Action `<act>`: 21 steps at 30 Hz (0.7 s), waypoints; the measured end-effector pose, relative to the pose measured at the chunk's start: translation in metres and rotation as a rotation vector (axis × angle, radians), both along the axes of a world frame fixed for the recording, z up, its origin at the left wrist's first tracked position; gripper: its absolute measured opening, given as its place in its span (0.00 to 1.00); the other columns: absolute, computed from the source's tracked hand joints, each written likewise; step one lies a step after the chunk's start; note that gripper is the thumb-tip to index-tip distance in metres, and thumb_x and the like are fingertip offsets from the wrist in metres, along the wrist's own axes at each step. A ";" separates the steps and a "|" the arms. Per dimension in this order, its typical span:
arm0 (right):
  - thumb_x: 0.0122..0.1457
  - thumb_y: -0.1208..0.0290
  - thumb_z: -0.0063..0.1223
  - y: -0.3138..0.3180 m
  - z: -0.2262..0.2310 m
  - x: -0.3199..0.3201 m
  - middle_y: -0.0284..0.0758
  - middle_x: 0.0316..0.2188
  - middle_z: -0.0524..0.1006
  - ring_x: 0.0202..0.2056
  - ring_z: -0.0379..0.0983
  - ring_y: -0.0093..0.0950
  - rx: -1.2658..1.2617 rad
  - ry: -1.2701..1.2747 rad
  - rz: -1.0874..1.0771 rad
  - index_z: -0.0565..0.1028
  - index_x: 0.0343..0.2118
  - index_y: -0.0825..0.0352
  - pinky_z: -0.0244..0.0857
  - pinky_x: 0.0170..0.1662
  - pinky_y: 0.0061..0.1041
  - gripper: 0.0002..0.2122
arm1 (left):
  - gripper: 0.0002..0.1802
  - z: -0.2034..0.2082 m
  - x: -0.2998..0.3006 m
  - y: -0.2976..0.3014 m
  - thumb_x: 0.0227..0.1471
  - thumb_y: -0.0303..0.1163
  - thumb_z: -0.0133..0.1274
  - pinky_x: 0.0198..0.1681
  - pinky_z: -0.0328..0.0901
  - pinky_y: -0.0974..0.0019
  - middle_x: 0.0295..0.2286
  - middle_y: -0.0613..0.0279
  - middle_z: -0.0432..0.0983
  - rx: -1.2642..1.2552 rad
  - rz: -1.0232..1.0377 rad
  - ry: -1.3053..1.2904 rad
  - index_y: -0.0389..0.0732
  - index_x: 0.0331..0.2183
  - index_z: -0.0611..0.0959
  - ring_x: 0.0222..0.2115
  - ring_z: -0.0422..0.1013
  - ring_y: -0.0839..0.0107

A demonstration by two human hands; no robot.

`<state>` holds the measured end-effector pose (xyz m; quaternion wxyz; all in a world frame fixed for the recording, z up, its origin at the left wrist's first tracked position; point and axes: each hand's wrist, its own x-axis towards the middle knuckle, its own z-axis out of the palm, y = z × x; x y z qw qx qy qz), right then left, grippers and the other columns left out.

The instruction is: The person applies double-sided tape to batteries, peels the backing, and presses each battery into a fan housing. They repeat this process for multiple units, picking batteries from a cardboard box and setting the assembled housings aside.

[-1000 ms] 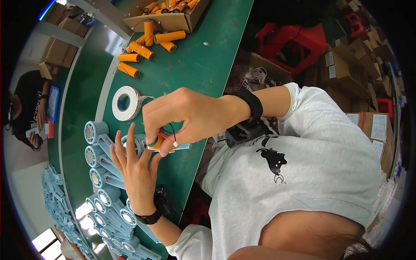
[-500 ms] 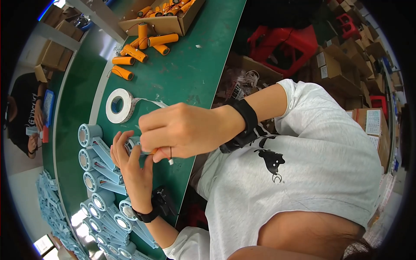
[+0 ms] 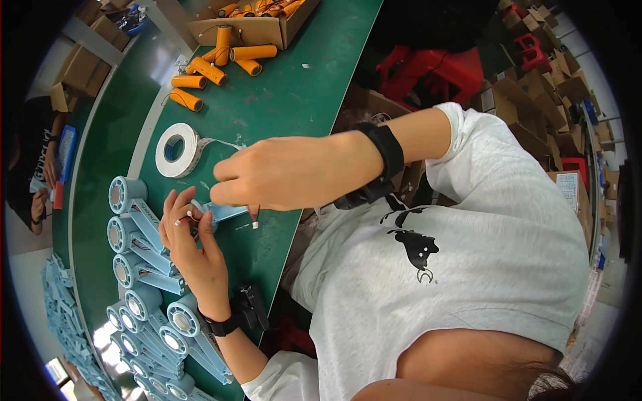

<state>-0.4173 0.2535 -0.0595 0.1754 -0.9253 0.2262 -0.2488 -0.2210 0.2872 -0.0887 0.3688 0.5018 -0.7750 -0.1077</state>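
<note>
My left hand (image 3: 194, 257) is curled round the head end of a light blue handheld fan housing (image 3: 229, 213), whose handle points right. Thin wires with small white plugs (image 3: 179, 220) lie against its fingers. Over the handle, my right hand (image 3: 274, 174) has its fingers closed; whatever they pinch is hidden beneath them. A short red lead with a white plug (image 3: 255, 224) dangles below that hand. Close by stands a roll of white tape (image 3: 177, 151), its loose strip running toward the right hand's knuckles.
Several similar blue fans (image 3: 127, 234) lie in rows at the left. Orange cylindrical batteries (image 3: 208, 70) are scattered near a cardboard box (image 3: 287, 33) of more. A black object (image 3: 249, 306) sits beside my left wrist. Across the green table (image 3: 301, 93), another person's hands (image 3: 43, 194) are at work.
Both hands have shifted slightly up and left in the picture, as has the tape roll. More of the blue handle shows under my right hand, and white plugs now show at the left fingers.
</note>
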 end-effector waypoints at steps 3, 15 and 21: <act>0.45 0.77 0.49 -0.012 0.013 0.005 0.39 0.23 0.66 0.27 0.67 0.37 0.087 0.147 0.095 0.65 0.25 0.71 0.62 0.28 0.31 0.06 | 0.02 0.002 0.001 0.002 0.47 0.21 0.45 0.50 0.50 0.59 0.38 0.55 0.71 -0.025 0.023 -0.037 0.35 0.28 0.68 0.47 0.60 0.55; 0.41 0.78 0.48 -0.047 0.017 0.023 0.43 0.19 0.71 0.26 0.70 0.39 0.101 0.422 0.366 0.67 0.19 0.75 0.63 0.28 0.33 0.05 | 0.01 0.000 -0.002 0.001 0.49 0.21 0.41 0.49 0.50 0.59 0.38 0.54 0.70 0.068 0.008 0.114 0.34 0.28 0.66 0.47 0.60 0.55; 0.43 0.72 0.53 -0.048 0.001 0.021 0.40 0.21 0.72 0.27 0.71 0.38 0.094 0.322 0.424 0.68 0.25 0.71 0.63 0.28 0.32 0.09 | 0.03 0.003 -0.004 0.004 0.48 0.20 0.41 0.50 0.49 0.59 0.39 0.55 0.69 -0.016 0.022 -0.041 0.34 0.30 0.68 0.47 0.60 0.56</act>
